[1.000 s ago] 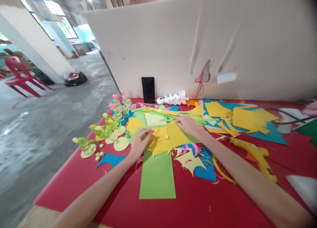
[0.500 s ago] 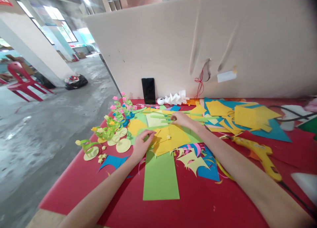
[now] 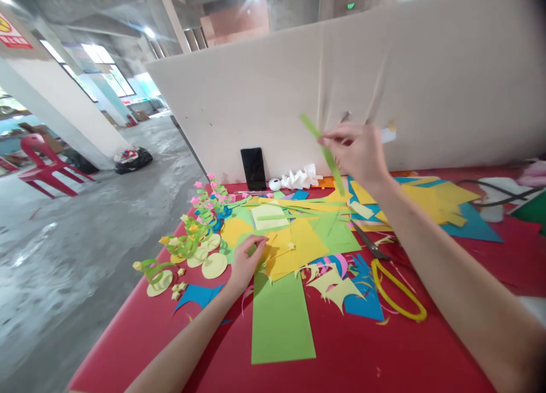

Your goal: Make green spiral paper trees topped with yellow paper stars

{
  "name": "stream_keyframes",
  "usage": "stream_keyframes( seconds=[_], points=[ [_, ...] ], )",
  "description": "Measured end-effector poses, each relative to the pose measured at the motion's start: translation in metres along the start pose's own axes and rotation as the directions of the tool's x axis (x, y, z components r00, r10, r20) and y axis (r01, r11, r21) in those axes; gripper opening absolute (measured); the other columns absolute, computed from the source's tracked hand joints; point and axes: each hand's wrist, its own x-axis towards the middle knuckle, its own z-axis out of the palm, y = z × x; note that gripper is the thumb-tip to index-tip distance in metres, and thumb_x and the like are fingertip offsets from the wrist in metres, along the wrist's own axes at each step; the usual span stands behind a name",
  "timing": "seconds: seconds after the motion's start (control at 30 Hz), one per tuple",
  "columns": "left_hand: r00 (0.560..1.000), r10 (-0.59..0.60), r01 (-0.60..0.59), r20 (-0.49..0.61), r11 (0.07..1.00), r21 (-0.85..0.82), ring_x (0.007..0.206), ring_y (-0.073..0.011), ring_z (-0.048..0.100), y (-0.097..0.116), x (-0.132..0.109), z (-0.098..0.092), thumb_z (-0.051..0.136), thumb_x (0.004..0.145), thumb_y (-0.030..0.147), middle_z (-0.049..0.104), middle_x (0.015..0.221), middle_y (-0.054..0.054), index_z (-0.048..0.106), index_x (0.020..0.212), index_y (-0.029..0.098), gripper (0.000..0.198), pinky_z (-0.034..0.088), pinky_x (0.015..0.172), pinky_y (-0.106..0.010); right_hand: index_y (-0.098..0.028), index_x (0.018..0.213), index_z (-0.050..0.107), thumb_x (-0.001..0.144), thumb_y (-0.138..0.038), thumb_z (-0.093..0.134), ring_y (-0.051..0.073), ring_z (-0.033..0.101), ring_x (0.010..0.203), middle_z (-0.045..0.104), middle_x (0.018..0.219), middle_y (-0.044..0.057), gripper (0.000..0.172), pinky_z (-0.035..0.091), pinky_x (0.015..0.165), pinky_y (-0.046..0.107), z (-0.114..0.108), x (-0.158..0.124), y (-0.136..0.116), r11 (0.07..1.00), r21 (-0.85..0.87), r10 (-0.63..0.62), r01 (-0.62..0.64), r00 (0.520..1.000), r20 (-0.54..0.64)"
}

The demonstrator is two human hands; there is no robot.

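Observation:
My right hand (image 3: 360, 154) is raised above the back of the table, pinching a narrow green paper strip (image 3: 332, 164) that slants down from its fingertips. Low over the left edge of a yellow paper sheet (image 3: 305, 242), my left hand (image 3: 245, 265) has thumb and fingers pressed together; whatever is between them is too small to make out. A tiny pale star (image 3: 292, 246) lies on that sheet. Under it, a green paper sheet (image 3: 282, 327) sticks out toward me. More green and yellow strips (image 3: 294, 204) lie across the papers behind.
Spiral paper ornaments (image 3: 191, 228) and pale discs (image 3: 214, 265) stand at the left. Yellow-handled scissors (image 3: 398, 293) lie at right, near paper scraps (image 3: 335, 288). A phone (image 3: 253, 168) leans against the white board (image 3: 264, 108). Yellow papers (image 3: 439, 202) are piled at back right.
My right hand has lifted up from the pile of strips with a green strip in its fingers. My left hand stays by the yellow sheet. The view has tilted slightly upward.

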Motion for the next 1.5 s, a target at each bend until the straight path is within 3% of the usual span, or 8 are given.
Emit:
stream_keyframes(
  seconds=[0.13,0.27,0.47,0.63,0.73,0.83,1.2,1.5],
  points=[
    [1.0,0.0,-0.001,-0.014,0.998,-0.061,0.097,-0.0199,0.06,0.011,0.002,-0.003,0.053,0.089,0.032,0.059,0.114,-0.009,0.056,0.114,0.015,0.03,0.052,0.082,-0.041,-0.016,0.094,0.06,0.086,-0.032,0.058,0.009,0.051,0.064,0.06,0.079,0.001,0.018,0.048,0.061,0.026,-0.046,-0.01,-0.017,0.967,0.252,0.067,-0.035,0.99,-0.121],
    [1.0,0.022,-0.023,-0.009,0.986,-0.163,0.087,-0.0174,0.062,0.048,0.0,-0.006,0.052,0.088,0.03,0.067,0.092,-0.006,0.064,0.095,0.016,0.02,0.051,0.081,-0.033,-0.02,0.084,0.061,0.083,-0.031,0.058,0.006,0.047,0.053,0.06,0.076,0.002,0.012,0.038,0.046,0.021,-0.067,-0.036,-0.028,0.875,0.462,0.156,-0.146,0.988,0.017],
    [0.991,0.13,-0.125,-0.002,0.951,-0.283,0.081,-0.011,0.062,0.131,-0.002,-0.012,0.052,0.089,0.03,0.07,0.095,0.0,0.069,0.096,0.026,0.019,0.05,0.079,-0.022,-0.02,0.074,0.064,0.078,-0.035,0.062,0.008,0.046,0.04,0.053,0.049,-0.004,0.016,0.036,0.036,0.02,-0.051,-0.098,-0.046,0.863,0.425,0.129,-0.274,0.932,0.34],
    [0.943,0.328,-0.295,0.046,0.895,-0.333,0.094,-0.009,0.063,0.178,-0.001,-0.019,0.054,0.089,0.028,0.072,0.097,0.004,0.073,0.094,0.031,0.019,0.049,0.082,-0.017,-0.021,0.076,0.064,0.079,-0.019,0.059,0.008,0.054,0.052,0.064,0.063,-0.003,0.007,0.042,0.047,0.018,-0.039,-0.135,-0.057,0.975,0.22,-0.038,-0.02,0.966,0.257],
    [0.931,0.344,-0.284,0.124,0.893,-0.35,0.088,-0.009,0.065,0.185,-0.002,-0.023,0.058,0.086,0.026,0.074,0.092,0.003,0.075,0.09,0.029,0.018,0.051,0.079,-0.016,-0.021,0.08,0.062,0.079,-0.012,0.055,0.009,0.062,0.06,0.069,0.073,-0.002,0.012,0.046,0.052,0.018,-0.041,-0.145,-0.055,0.975,0.022,-0.222,0.222,0.959,0.175],
    [0.926,0.335,-0.258,0.174,0.898,-0.357,0.083,-0.0117,0.067,0.182,-0.003,-0.026,0.063,0.082,0.024,0.075,0.086,0.001,0.076,0.085,0.028,0.014,0.053,0.075,-0.019,-0.023,0.081,0.06,0.08,-0.014,0.054,0.012,0.065,0.067,0.07,0.079,-0.001,0.011,0.048,0.053,0.02,-0.045,-0.147,-0.054,0.969,-0.018,-0.236,0.245,0.949,0.207],
    [0.959,0.252,-0.202,0.133,0.931,-0.305,0.06,-0.0118,0.062,0.177,-0.002,-0.012,0.07,0.074,0.026,0.069,0.065,0.002,0.069,0.067,0.02,0.01,0.048,0.056,-0.021,-0.019,0.066,0.051,0.086,-0.036,0.05,0.008,0.037,0.052,0.042,0.058,-0.003,0.026,0.031,0.044,0.019,-0.042,-0.133,-0.046,0.844,0.331,0.114,-0.423,0.744,0.659],
    [0.965,0.233,-0.154,0.119,0.873,-0.463,0.065,-0.0117,0.061,0.175,0.002,-0.01,0.07,0.074,0.019,0.069,0.07,0.001,0.072,0.069,0.021,0.006,0.05,0.061,-0.023,-0.022,0.07,0.058,0.088,-0.049,0.047,0.01,0.047,0.056,0.053,0.062,-0.001,0.034,0.04,0.051,0.022,-0.048,-0.138,-0.038,0.807,0.369,0.116,-0.461,0.737,0.666]
  ],
)
